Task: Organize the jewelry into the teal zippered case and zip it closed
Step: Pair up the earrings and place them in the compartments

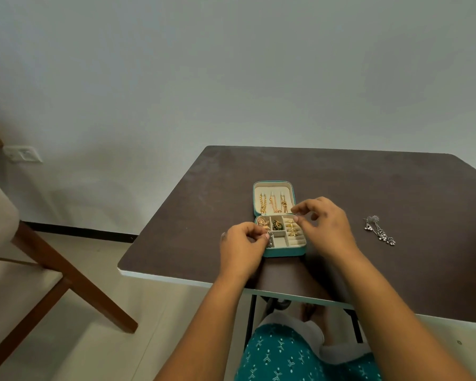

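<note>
The teal zippered case (286, 252) lies open on the dark table (396, 193). Gold chains (273, 201) hang in its cream lid. Gold earrings and rings fill several compartments of its base. My left hand (242, 248) pinches a silver earring (270, 241) over the front left compartment. My right hand (323, 224) hovers over the case's right edge with fingers curled apart, holding nothing that I can see. A second silver dangling earring (379, 231) lies on the table to the right of the case.
A wooden chair (52, 259) with a pale cushion stands on the left beside the table. The table's white front edge (176, 279) runs close to my knees. A wall socket (22, 154) sits low on the wall.
</note>
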